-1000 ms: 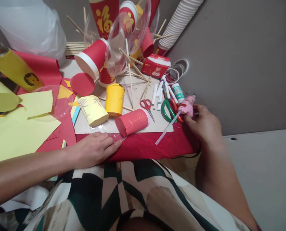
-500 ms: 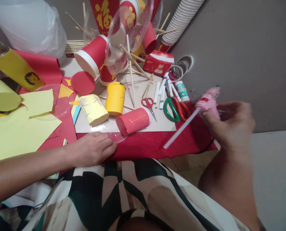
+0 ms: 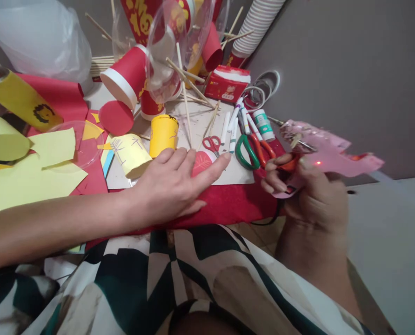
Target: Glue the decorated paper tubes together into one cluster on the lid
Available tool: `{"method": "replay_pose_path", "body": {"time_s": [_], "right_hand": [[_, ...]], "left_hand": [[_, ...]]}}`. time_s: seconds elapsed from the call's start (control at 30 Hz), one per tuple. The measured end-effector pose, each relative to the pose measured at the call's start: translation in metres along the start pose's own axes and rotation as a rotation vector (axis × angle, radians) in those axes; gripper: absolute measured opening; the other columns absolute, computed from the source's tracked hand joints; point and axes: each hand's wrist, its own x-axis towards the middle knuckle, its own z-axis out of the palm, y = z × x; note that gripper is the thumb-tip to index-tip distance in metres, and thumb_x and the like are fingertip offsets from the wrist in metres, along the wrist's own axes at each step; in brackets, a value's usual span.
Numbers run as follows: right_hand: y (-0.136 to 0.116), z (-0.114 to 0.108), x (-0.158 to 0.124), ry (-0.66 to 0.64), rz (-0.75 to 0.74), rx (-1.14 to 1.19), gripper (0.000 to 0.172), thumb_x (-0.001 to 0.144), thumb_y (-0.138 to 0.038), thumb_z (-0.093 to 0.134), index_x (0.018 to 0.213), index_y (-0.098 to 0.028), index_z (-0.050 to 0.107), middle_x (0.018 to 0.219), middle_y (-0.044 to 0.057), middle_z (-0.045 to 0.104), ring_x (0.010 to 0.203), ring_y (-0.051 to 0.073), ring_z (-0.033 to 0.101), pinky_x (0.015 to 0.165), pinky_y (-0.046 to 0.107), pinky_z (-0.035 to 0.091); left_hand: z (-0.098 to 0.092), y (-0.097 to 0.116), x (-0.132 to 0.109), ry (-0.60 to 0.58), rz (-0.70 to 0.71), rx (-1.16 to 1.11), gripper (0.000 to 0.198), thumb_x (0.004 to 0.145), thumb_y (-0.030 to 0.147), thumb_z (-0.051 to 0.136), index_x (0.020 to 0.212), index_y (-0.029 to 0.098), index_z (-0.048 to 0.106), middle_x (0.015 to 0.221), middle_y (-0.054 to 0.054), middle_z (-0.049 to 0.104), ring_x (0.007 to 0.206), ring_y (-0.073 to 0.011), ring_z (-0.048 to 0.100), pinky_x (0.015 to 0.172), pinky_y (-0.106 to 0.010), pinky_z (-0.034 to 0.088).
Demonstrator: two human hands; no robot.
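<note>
My right hand point(image 3: 315, 200) is wrapped round the handle of a pink hot glue gun point(image 3: 329, 151), its metal nozzle toward the table and a small red light lit. A glue stick point(image 3: 389, 179) pokes out of its back end. My left hand point(image 3: 174, 184) has its fingers spread over a red paper roll point(image 3: 201, 163) with drawn lines, hiding most of it; whether it touches the roll is unclear. Just beyond the fingers stands an orange-yellow paper roll point(image 3: 163, 137). Left of that lies a pale yellow paper roll point(image 3: 132, 156) marked with branching lines.
Scissors with green handles point(image 3: 245, 153) and small red scissors point(image 3: 212, 144) lie near several markers point(image 3: 234, 123) and a glue stick tube point(image 3: 263, 125). Behind are paper cups point(image 3: 127, 77), wooden sticks point(image 3: 184, 93) and a red box point(image 3: 227, 83). Yellow paper point(image 3: 26, 186) and a flask point(image 3: 22, 102) are left.
My right hand has turned the glue gun round, so its nozzle now faces the table and the stick end points right. My left hand moved right and spread over the red roll.
</note>
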Motion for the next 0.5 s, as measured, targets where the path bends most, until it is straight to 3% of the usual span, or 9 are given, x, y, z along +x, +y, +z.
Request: {"method": "replay_pose_path", "body": {"time_s": [0.17, 0.33, 0.4, 0.5], "right_hand": [[-0.003, 0.005, -0.008, 0.042, -0.064, 0.004, 0.038, 0.068, -0.052, 0.089, 0.076, -0.019, 0.071, 0.072, 0.001, 0.065, 0.045, 0.008, 0.045, 0.041, 0.028, 0.036], [-0.002, 0.007, -0.01, 0.022, -0.073, 0.018, 0.038, 0.067, -0.053, 0.089, 0.077, -0.02, 0.073, 0.073, 0.001, 0.067, 0.046, 0.01, 0.049, 0.045, 0.031, 0.046], [-0.003, 0.008, -0.011, -0.007, -0.079, 0.018, 0.039, 0.068, -0.054, 0.088, 0.078, -0.021, 0.073, 0.074, 0.002, 0.068, 0.045, 0.01, 0.049, 0.044, 0.03, 0.045], [-0.008, 0.012, -0.013, -0.038, -0.119, 0.03, 0.045, 0.065, -0.061, 0.09, 0.078, -0.022, 0.073, 0.074, 0.001, 0.069, 0.044, 0.01, 0.048, 0.041, 0.029, 0.044]], "left_hand": [[0.009, 0.003, 0.017, -0.198, -0.061, 0.032, 0.077, 0.101, 0.039, 0.056, 0.165, 0.007, 0.029, 0.105, -0.021, 0.072, 0.096, -0.0346, 0.068, 0.082, -0.043, 0.048], [0.013, 0.001, 0.019, -0.243, -0.086, -0.03, 0.076, 0.098, 0.029, 0.059, 0.165, 0.01, 0.029, 0.105, -0.018, 0.074, 0.098, -0.0343, 0.069, 0.083, -0.044, 0.05], [0.005, -0.004, 0.016, -0.204, -0.144, -0.19, 0.081, 0.095, 0.031, 0.064, 0.165, 0.012, 0.029, 0.108, -0.016, 0.075, 0.1, -0.0333, 0.07, 0.086, -0.046, 0.052], [-0.016, -0.017, 0.008, -0.111, -0.322, -0.662, 0.081, 0.095, 0.037, 0.065, 0.164, 0.018, 0.028, 0.111, -0.01, 0.075, 0.096, -0.0262, 0.073, 0.083, -0.041, 0.057]]}}
